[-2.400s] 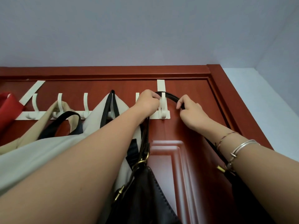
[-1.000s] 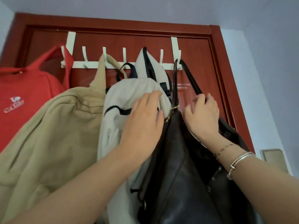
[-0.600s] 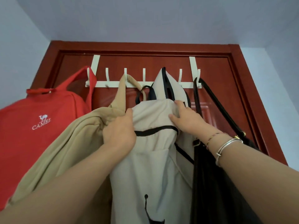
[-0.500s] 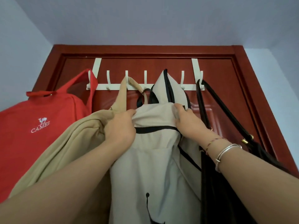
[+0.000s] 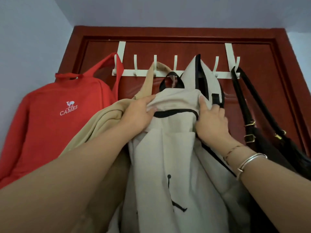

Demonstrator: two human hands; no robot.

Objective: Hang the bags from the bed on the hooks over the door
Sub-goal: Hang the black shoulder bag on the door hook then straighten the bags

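Observation:
A white over-door hook rack (image 5: 168, 74) spans the top of the red-brown door (image 5: 185, 47). From left to right hang a red bag (image 5: 55, 118), a tan bag (image 5: 101, 121), a pale grey backpack (image 5: 176, 148) with black trim, and a black leather bag (image 5: 262, 138) on the last hook. My left hand (image 5: 138, 115) grips the grey backpack's top left corner. My right hand (image 5: 212, 121) grips its top right corner. The backpack hangs by its strap from a hook right of the rack's middle.
The door frame (image 5: 289, 68) runs close on the right, with pale blue wall on both sides and ceiling above. Three hooks on the rack carry nothing: the second, the fourth and the sixth from the left. Bracelets ring my right wrist.
Both hands left the black bag's strap once it hung on the last hook, moved left and took hold of the grey backpack's top. The view pulled back and down.

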